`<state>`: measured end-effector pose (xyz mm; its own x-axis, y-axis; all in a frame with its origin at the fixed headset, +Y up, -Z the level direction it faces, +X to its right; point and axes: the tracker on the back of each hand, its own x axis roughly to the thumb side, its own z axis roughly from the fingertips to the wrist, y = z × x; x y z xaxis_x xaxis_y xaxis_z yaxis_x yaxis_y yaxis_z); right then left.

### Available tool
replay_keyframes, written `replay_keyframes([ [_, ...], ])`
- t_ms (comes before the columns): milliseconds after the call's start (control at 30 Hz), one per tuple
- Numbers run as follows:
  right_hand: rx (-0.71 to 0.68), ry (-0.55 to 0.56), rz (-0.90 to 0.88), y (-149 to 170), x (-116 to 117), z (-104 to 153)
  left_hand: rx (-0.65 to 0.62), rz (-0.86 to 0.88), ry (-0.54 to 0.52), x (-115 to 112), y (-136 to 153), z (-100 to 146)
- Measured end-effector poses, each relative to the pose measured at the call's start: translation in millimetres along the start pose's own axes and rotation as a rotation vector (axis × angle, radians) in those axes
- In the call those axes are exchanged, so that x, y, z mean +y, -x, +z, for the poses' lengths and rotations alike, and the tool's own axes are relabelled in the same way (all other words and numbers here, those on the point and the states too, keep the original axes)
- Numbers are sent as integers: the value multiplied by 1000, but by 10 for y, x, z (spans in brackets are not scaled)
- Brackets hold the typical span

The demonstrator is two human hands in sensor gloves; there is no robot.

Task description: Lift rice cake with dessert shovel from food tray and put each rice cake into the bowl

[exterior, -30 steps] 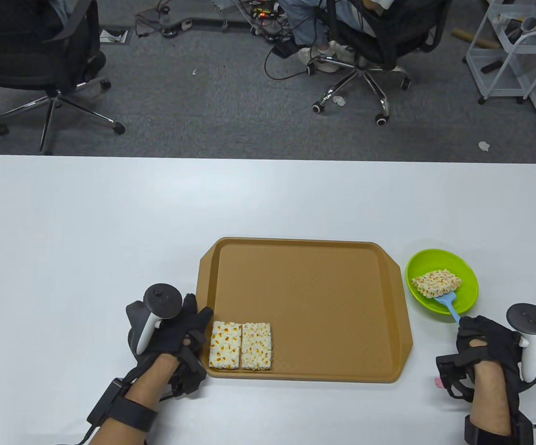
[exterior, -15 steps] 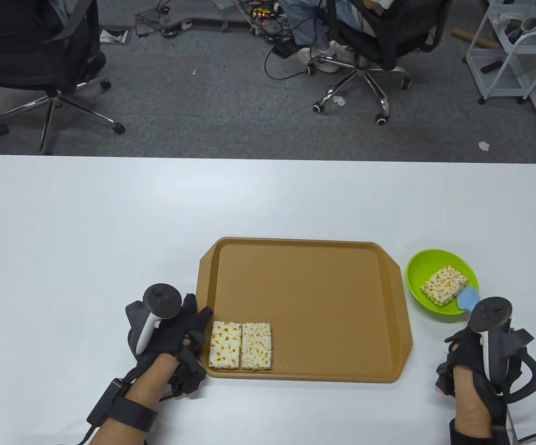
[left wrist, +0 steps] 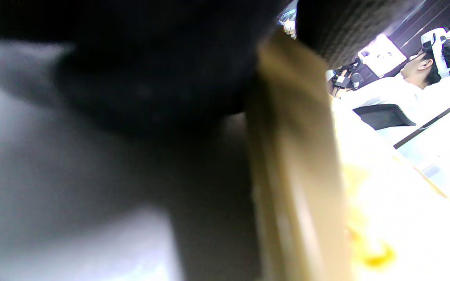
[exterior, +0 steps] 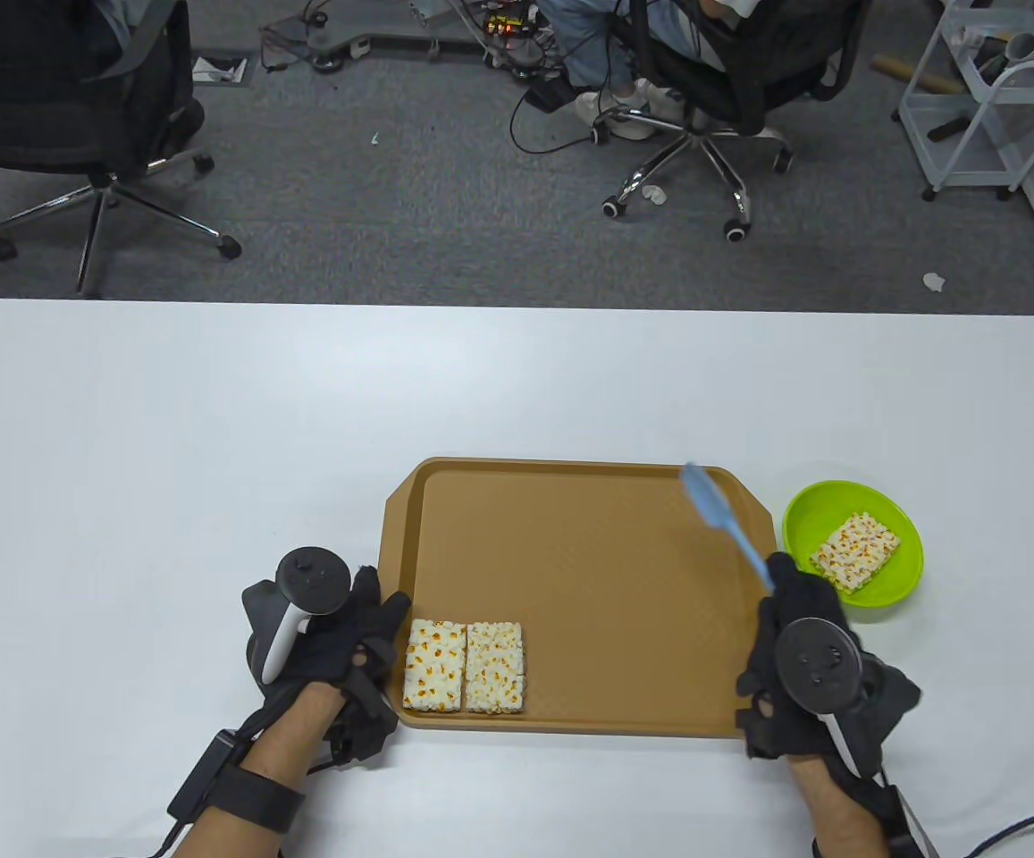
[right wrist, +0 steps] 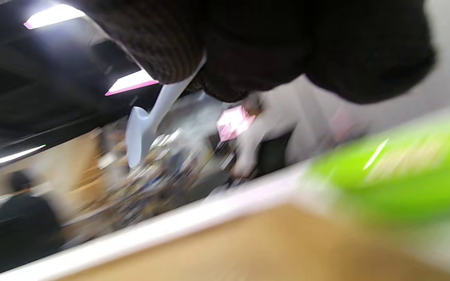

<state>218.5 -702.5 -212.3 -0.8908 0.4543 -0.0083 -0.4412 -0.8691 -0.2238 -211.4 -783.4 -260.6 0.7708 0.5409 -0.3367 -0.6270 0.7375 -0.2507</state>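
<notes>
Two rice cakes (exterior: 464, 666) lie side by side in the near left corner of the brown food tray (exterior: 588, 554). A third rice cake (exterior: 856, 550) lies in the green bowl (exterior: 901, 576) just right of the tray. My right hand (exterior: 794, 652) grips the handle of the light blue dessert shovel (exterior: 722, 518) over the tray's right edge, its empty blade raised and pointing away and left. The shovel (right wrist: 143, 125) also shows in the blurred right wrist view beside the bowl (right wrist: 397, 171). My left hand (exterior: 351, 639) rests against the tray's left rim (left wrist: 291, 164).
The white table (exterior: 213, 429) stretches wide to the left and beyond the tray. Past its far edge stand office chairs (exterior: 713, 80), floor cables and a white cart (exterior: 990, 98). A cable trails from my right wrist at the near edge.
The shovel left the rice cake in the bowl. My right hand then swung left with the empty shovel, from beside the bowl to over the tray's right edge. The left hand stayed put.
</notes>
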Motion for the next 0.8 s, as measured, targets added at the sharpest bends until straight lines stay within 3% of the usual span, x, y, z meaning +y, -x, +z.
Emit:
replay_keyframes([
  [67, 21, -237, -112, -97, 275, 27, -1, 2, 1, -1, 0, -1],
  [100, 8, -278, -106, -123, 345, 37, -1, 2, 1, -2, 0, -1],
  [233, -57, -328, 10, -151, 514, 52, 1, 0, 0, -5, -3, -1],
  [467, -168, -557, -84, -61, 561, 7, 0, 2, 2, -6, -1, -2],
  [533, -182, -533, -75, -46, 558, -5, 0, 5, 3, -7, 0, -2],
  [800, -172, -656, -147, 25, 600, -47, 1, 5, 4, -5, 6, -3],
])
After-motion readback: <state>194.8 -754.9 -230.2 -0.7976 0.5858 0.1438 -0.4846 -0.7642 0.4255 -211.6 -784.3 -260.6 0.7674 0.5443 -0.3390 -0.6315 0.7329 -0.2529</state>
